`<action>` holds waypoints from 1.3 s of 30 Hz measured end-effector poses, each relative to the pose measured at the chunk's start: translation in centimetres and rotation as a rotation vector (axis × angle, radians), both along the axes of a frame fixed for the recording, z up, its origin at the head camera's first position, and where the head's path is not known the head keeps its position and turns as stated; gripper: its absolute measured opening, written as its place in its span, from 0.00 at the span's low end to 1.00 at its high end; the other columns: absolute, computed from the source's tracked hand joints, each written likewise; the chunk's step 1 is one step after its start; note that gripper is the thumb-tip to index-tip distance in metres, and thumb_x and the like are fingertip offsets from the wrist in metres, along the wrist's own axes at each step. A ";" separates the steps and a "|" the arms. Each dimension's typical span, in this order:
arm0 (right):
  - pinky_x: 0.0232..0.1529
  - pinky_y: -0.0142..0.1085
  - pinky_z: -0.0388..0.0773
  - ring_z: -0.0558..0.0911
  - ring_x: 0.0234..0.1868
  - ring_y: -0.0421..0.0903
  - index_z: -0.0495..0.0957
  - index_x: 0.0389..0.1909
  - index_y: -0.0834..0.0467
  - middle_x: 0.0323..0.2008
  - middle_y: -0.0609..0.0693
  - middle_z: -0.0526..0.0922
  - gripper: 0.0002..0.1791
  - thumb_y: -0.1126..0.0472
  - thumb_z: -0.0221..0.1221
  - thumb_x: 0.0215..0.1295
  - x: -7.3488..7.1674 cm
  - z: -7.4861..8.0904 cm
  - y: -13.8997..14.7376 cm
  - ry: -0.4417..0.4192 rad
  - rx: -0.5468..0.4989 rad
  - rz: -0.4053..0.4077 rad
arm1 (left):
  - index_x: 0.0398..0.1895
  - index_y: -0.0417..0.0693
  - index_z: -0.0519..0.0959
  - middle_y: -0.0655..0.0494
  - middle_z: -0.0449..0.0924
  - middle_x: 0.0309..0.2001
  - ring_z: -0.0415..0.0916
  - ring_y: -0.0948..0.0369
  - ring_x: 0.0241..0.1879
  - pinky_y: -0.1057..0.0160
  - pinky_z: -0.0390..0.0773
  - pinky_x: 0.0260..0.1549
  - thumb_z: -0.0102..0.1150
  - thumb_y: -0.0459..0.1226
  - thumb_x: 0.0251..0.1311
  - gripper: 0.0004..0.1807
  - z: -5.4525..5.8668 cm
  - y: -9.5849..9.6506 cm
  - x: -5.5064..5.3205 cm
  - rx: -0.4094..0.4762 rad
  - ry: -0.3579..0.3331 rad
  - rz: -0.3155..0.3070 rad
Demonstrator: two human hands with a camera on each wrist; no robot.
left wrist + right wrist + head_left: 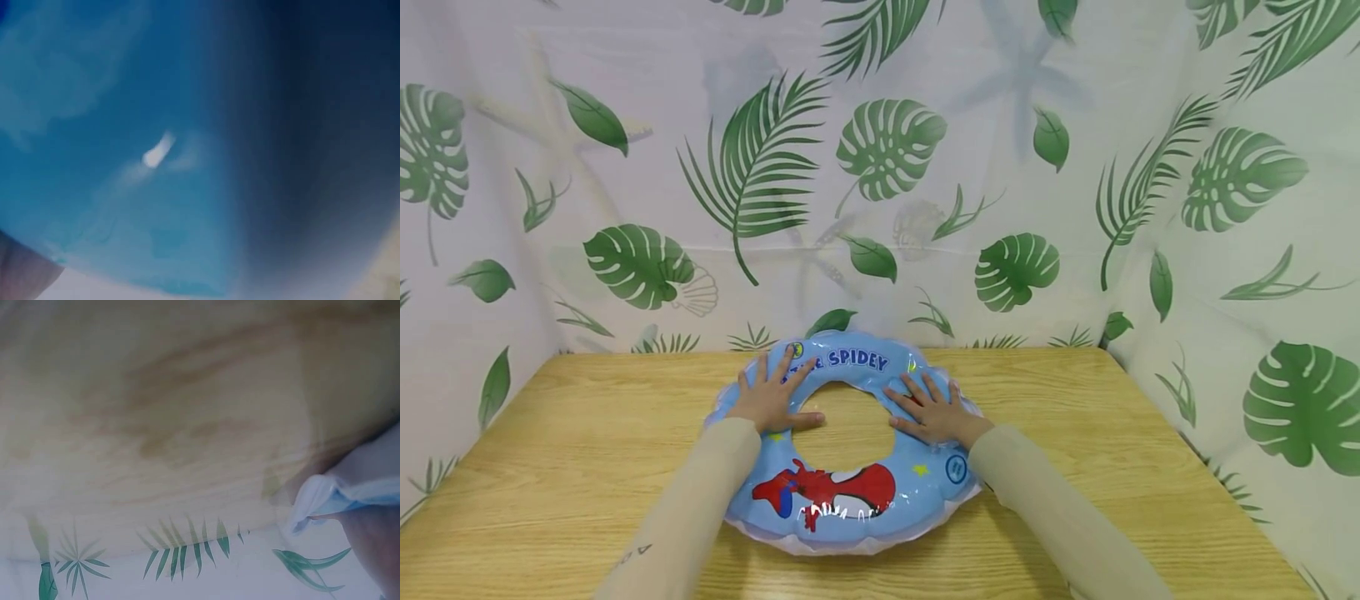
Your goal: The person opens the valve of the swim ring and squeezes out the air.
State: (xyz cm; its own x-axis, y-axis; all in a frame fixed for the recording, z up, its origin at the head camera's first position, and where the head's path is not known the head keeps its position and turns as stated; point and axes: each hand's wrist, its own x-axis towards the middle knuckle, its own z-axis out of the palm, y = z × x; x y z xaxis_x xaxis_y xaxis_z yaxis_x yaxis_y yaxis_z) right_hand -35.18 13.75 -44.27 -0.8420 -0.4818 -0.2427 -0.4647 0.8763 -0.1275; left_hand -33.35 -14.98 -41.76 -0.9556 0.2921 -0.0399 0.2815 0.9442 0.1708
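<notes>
A light blue inflatable swim ring (850, 533) with a red cartoon figure and the word SPIDEY lies on the wooden table. My left hand (771, 398) rests on its left side, fingers spread and straight, thumb reaching over the centre hole. On the opposite side, my right hand (932, 412) lies with fingers spread on the ring's top. In the left wrist view the blue vinyl of the swim ring (125, 206) fills most of the picture, blurred. A pale edge of the swim ring (319, 497) shows beside the hand in the right wrist view.
The wooden table (595, 467) extends around the ring on every side. White cloth with green leaf prints (925, 233) hangs behind the table and along both sides.
</notes>
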 end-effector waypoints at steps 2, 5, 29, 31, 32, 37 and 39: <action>0.63 0.64 0.27 0.31 0.72 0.59 0.40 0.71 0.39 0.73 0.50 0.34 0.36 0.32 0.31 0.65 0.0 -0.1 0.0 -0.006 0.007 -0.001 | 0.72 0.63 0.45 0.47 0.34 0.73 0.31 0.35 0.69 0.29 0.40 0.59 0.50 0.67 0.49 0.49 0.0 0.1 0.0 -0.004 -0.024 0.008; 0.63 0.64 0.26 0.30 0.72 0.58 0.39 0.71 0.38 0.73 0.48 0.32 0.36 0.31 0.31 0.64 -0.2 -0.3 0.1 -0.014 0.009 -0.008 | 0.72 0.63 0.46 0.46 0.36 0.73 0.32 0.35 0.69 0.30 0.39 0.60 0.49 0.67 0.49 0.48 0.0 0.1 0.0 -0.012 -0.048 0.005; 0.62 0.65 0.27 0.29 0.72 0.56 0.41 0.71 0.37 0.73 0.45 0.33 0.35 0.33 0.35 0.65 -0.4 -0.3 0.4 -0.047 -0.021 -0.004 | 0.71 0.59 0.50 0.44 0.40 0.73 0.35 0.36 0.69 0.33 0.41 0.62 0.46 0.63 0.56 0.42 0.9 0.8 0.7 -0.029 -0.160 -0.020; 0.62 0.65 0.27 0.29 0.72 0.56 0.42 0.70 0.37 0.73 0.45 0.33 0.35 0.33 0.36 0.65 -0.5 -0.3 0.4 -0.051 -0.028 -0.005 | 0.71 0.59 0.50 0.44 0.40 0.73 0.35 0.36 0.69 0.33 0.41 0.62 0.46 0.63 0.56 0.42 0.7 0.8 0.6 -0.033 -0.163 -0.020; 0.62 0.65 0.27 0.30 0.72 0.57 0.42 0.71 0.37 0.73 0.45 0.33 0.35 0.33 0.36 0.65 -0.5 -0.3 0.4 -0.050 -0.031 -0.004 | 0.71 0.59 0.50 0.44 0.40 0.73 0.35 0.35 0.69 0.33 0.41 0.61 0.46 0.64 0.55 0.43 0.7 0.8 0.6 -0.034 -0.164 -0.020; 0.62 0.65 0.27 0.29 0.72 0.56 0.41 0.71 0.37 0.73 0.45 0.33 0.35 0.34 0.36 0.65 -0.5 -0.2 0.4 -0.058 -0.036 -0.005 | 0.71 0.60 0.49 0.45 0.39 0.73 0.34 0.35 0.69 0.33 0.40 0.62 0.45 0.65 0.55 0.43 0.1 0.7 0.2 -0.037 -0.171 -0.019; 0.62 0.65 0.26 0.29 0.72 0.56 0.41 0.71 0.37 0.73 0.45 0.32 0.35 0.33 0.36 0.65 -0.5 -0.1 0.4 -0.063 -0.034 -0.006 | 0.71 0.60 0.48 0.45 0.39 0.73 0.33 0.36 0.69 0.33 0.39 0.62 0.45 0.65 0.55 0.43 -0.1 0.6 0.1 -0.041 -0.178 -0.019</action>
